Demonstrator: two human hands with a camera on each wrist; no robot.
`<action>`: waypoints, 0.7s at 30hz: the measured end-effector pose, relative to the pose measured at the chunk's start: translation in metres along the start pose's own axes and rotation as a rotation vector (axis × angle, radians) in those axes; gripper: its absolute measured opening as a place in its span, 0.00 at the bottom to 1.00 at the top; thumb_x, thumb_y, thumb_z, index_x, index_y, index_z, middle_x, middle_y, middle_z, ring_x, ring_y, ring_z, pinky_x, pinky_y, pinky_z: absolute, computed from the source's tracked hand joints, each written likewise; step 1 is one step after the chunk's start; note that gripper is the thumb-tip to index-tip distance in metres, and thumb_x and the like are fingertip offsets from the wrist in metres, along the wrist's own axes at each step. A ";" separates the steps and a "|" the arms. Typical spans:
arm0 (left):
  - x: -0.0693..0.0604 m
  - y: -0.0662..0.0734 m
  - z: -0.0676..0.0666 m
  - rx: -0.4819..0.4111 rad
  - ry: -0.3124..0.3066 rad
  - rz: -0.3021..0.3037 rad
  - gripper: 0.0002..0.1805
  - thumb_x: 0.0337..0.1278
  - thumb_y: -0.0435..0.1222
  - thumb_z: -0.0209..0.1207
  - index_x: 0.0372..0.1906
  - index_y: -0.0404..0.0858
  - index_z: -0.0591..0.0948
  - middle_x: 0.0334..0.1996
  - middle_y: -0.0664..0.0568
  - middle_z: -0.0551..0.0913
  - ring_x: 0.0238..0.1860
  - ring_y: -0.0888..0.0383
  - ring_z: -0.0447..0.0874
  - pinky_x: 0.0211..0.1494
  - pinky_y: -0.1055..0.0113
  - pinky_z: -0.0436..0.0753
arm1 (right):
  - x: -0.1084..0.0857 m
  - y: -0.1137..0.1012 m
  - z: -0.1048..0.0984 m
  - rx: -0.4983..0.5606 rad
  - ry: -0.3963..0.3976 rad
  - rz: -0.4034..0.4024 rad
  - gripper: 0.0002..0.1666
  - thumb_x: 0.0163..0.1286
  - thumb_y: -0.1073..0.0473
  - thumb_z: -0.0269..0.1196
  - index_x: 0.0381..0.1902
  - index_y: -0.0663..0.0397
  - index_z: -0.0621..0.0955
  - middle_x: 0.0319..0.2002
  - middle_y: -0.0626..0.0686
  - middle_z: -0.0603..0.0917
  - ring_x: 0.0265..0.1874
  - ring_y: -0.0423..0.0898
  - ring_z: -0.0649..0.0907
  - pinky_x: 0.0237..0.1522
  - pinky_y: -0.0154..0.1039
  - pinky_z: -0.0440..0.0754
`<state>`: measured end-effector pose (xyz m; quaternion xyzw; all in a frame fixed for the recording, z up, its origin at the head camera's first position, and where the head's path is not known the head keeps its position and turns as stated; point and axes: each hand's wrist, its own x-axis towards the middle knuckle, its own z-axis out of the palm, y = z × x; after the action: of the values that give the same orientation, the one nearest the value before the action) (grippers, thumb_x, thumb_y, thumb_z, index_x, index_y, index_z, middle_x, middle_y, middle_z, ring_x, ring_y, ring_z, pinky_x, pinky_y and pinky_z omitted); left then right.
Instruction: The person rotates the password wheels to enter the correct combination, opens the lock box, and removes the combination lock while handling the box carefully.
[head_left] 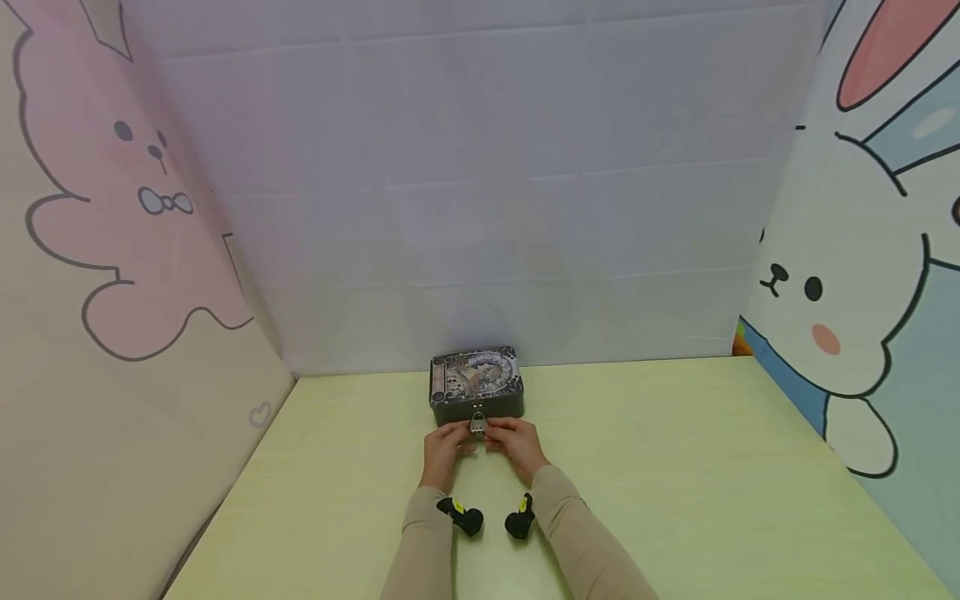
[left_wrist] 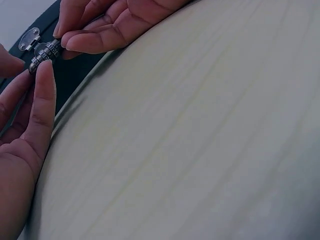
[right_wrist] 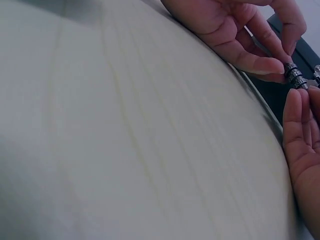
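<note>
A small combination padlock [head_left: 478,424] hangs at the front clasp of a dark box [head_left: 480,377] with a printed picture on its lid. The number dials of the padlock [left_wrist: 46,56] show in the left wrist view. From the left, my left hand [head_left: 443,456] pinches one end of it between thumb and fingertip. My right hand [head_left: 522,448] pinches the opposite end. In the right wrist view the padlock [right_wrist: 296,76] sits between both hands' fingertips, partly covered. I cannot read the digits. The lid of the box is down.
The box stands on a pale yellow-green table [head_left: 675,467], close to the white cloth backdrop [head_left: 487,208]. Cartoon-printed panels flank the table, a pink figure [head_left: 135,208] at left and a white rabbit [head_left: 847,325] at right. A black device [head_left: 468,521] is strapped to each wrist.
</note>
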<state>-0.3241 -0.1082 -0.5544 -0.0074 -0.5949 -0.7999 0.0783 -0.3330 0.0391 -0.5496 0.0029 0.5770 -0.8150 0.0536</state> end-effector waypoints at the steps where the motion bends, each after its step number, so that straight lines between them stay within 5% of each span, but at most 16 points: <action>1: 0.000 0.000 -0.001 -0.010 -0.010 0.003 0.10 0.54 0.24 0.59 0.40 0.23 0.85 0.34 0.46 0.86 0.31 0.60 0.83 0.31 0.70 0.86 | 0.000 0.000 0.000 0.001 -0.002 0.002 0.19 0.68 0.73 0.62 0.54 0.82 0.76 0.39 0.57 0.85 0.27 0.39 0.84 0.36 0.33 0.86; 9: 0.005 -0.001 -0.003 0.074 0.004 -0.117 0.19 0.54 0.22 0.63 0.51 0.17 0.80 0.41 0.38 0.86 0.28 0.59 0.85 0.36 0.68 0.86 | -0.004 -0.007 -0.002 -0.001 -0.037 0.012 0.19 0.69 0.74 0.61 0.54 0.84 0.75 0.40 0.59 0.85 0.28 0.41 0.85 0.40 0.37 0.86; 13: 0.000 0.009 -0.001 0.084 -0.021 -0.121 0.19 0.55 0.21 0.62 0.52 0.16 0.78 0.43 0.35 0.85 0.29 0.57 0.85 0.39 0.64 0.87 | -0.015 -0.021 0.003 -0.011 -0.043 0.005 0.19 0.69 0.74 0.60 0.54 0.85 0.74 0.39 0.58 0.85 0.29 0.41 0.85 0.42 0.39 0.87; 21: 0.002 0.004 -0.001 0.090 0.010 -0.114 0.18 0.54 0.21 0.63 0.51 0.18 0.80 0.43 0.35 0.86 0.29 0.58 0.86 0.38 0.67 0.87 | -0.005 -0.007 -0.001 0.004 -0.038 -0.007 0.20 0.69 0.74 0.60 0.55 0.84 0.74 0.36 0.53 0.84 0.29 0.41 0.85 0.38 0.35 0.86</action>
<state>-0.3251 -0.1108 -0.5506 0.0339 -0.6295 -0.7754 0.0356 -0.3283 0.0427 -0.5433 -0.0147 0.5743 -0.8162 0.0617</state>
